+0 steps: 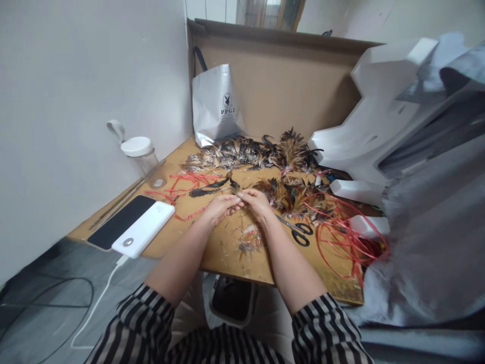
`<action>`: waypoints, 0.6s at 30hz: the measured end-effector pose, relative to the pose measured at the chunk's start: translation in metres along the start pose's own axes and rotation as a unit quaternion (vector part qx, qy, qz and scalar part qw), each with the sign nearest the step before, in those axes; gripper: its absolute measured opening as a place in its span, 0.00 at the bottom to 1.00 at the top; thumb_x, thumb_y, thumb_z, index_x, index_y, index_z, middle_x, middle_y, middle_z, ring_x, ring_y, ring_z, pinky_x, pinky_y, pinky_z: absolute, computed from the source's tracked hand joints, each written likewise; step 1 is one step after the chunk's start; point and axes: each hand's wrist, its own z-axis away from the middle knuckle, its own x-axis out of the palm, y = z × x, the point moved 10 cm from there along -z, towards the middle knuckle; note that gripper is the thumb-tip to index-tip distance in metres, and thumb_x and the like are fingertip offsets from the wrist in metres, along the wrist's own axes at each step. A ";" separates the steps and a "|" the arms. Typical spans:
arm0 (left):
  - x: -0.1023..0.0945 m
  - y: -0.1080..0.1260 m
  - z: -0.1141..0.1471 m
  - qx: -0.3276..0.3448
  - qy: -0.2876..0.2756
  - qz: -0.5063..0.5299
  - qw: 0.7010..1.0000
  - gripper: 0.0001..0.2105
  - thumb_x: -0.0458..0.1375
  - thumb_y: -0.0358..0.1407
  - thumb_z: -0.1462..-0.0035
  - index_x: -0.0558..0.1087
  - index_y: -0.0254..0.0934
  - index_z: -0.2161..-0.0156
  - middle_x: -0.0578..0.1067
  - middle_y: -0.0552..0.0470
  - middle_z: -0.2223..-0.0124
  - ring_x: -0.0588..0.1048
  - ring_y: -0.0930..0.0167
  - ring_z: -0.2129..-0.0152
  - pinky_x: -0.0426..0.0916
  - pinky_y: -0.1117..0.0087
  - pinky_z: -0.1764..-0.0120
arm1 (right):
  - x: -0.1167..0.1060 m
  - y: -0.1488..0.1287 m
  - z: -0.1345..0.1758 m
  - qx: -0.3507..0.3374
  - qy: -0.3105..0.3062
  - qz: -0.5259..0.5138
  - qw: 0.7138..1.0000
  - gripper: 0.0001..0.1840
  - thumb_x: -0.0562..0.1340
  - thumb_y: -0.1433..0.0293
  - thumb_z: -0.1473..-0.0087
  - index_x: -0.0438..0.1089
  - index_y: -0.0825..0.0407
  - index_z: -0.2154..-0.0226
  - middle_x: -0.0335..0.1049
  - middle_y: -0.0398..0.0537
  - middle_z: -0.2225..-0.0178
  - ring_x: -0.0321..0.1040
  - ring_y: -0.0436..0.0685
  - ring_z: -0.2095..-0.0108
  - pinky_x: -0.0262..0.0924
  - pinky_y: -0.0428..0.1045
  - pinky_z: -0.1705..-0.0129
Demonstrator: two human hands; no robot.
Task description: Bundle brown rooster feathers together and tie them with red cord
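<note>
My left hand [224,208] and my right hand [256,203] meet over the middle of the wooden table, fingertips pinched together. A small dark feather [235,186] shows just beyond the fingertips and appears to be held between them; its base is hidden by the fingers. Left of it, long black feathers [206,191] lie on the table. A pile of brown and black feathers [291,194] sits right beside my right hand. Scissors [297,230] with black handles rest near my right wrist, and feather scraps [250,240] lie between my forearms.
Bundled feathers [242,152] line the back, before a silver bag [215,106]. Red plastic strips [348,232] tangle at the right; more red strips [182,184] lie left. A phone [123,222], a white power bank [144,230] and a lidded jar [142,154] occupy the left side.
</note>
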 end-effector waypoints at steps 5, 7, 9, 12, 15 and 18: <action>0.002 -0.001 0.001 -0.005 -0.002 -0.005 1.000 0.12 0.63 0.37 0.59 0.74 0.29 0.69 0.75 0.45 0.70 0.69 0.79 0.79 0.61 0.79 0.77 | 0.001 0.003 0.001 0.020 0.006 -0.039 0.999 0.15 0.69 0.65 0.72 0.68 0.54 0.78 0.67 0.40 0.81 0.61 0.46 0.80 0.56 0.45 0.75; 0.004 0.000 0.002 -0.008 -0.009 -0.002 1.000 0.13 0.62 0.37 0.58 0.74 0.29 0.68 0.76 0.44 0.68 0.70 0.78 0.78 0.61 0.79 0.76 | 0.001 0.004 0.001 0.027 0.007 -0.062 0.998 0.15 0.69 0.66 0.73 0.68 0.54 0.78 0.67 0.39 0.81 0.62 0.46 0.80 0.57 0.45 0.74; 0.006 0.000 0.003 -0.009 -0.018 0.006 1.000 0.13 0.62 0.37 0.57 0.74 0.29 0.67 0.76 0.43 0.66 0.71 0.78 0.77 0.62 0.79 0.75 | 0.001 0.004 0.001 0.027 0.011 -0.080 0.996 0.15 0.70 0.66 0.73 0.68 0.54 0.79 0.67 0.39 0.81 0.62 0.46 0.80 0.56 0.45 0.74; 0.009 0.001 0.004 -0.012 -0.028 0.021 0.999 0.13 0.61 0.37 0.56 0.74 0.29 0.65 0.76 0.41 0.65 0.72 0.77 0.76 0.63 0.79 0.74 | 0.002 0.003 0.001 0.023 0.013 -0.092 0.995 0.14 0.69 0.67 0.72 0.67 0.54 0.80 0.67 0.39 0.81 0.62 0.47 0.79 0.56 0.44 0.74; 0.010 0.001 0.005 -0.014 -0.035 0.023 0.999 0.13 0.61 0.37 0.55 0.73 0.28 0.65 0.76 0.41 0.65 0.72 0.77 0.76 0.63 0.79 0.74 | 0.003 0.003 0.001 0.024 0.012 -0.095 0.995 0.13 0.69 0.68 0.72 0.67 0.54 0.80 0.67 0.39 0.81 0.63 0.47 0.78 0.56 0.44 0.73; 0.011 0.000 0.004 -0.015 -0.040 0.016 0.999 0.13 0.60 0.37 0.55 0.74 0.28 0.66 0.76 0.41 0.65 0.72 0.77 0.77 0.63 0.79 0.75 | 0.003 0.004 0.000 0.023 0.012 -0.096 0.995 0.13 0.69 0.68 0.72 0.67 0.54 0.80 0.67 0.40 0.81 0.62 0.47 0.79 0.56 0.44 0.74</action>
